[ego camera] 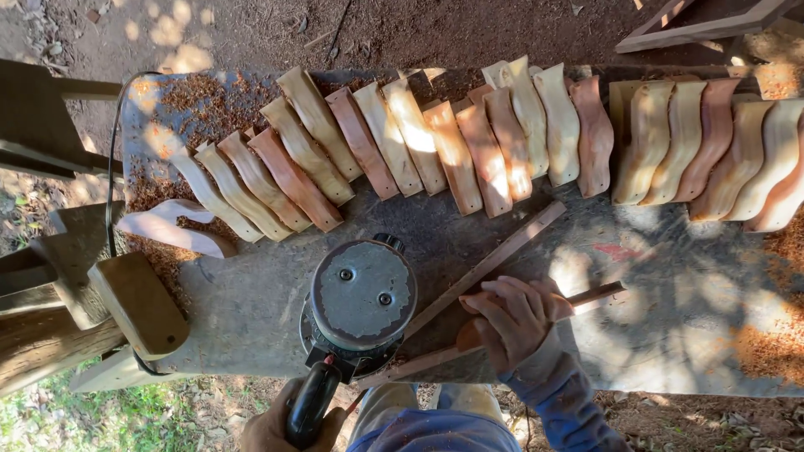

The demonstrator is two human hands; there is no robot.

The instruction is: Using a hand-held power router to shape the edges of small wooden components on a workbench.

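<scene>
Head view: my left hand [280,428] is clamped on the router [358,305] handle, my right hand [512,318] pressing the diagonal wood strip [494,261] just right of it on the tabletop [670,285].

A grey worktop [662,276] seen from above. Along its far edge, a crowded row of curved wooden pieces [469,142] runs from left to right, packed side by side and overlapping, closing off that whole strip. Near the front, a round grey power tool [362,295] stands left of centre, blocking the way there. Just right of it, the right hand [511,318] presses on 2 thin wooden strips [494,264] that cross at an angle. At the left edge, a wooden block [138,305] and a pale curved piece [172,230] narrow the approach. Bare worktop lies open to the right of the hand, between the row and the near edge.
</scene>
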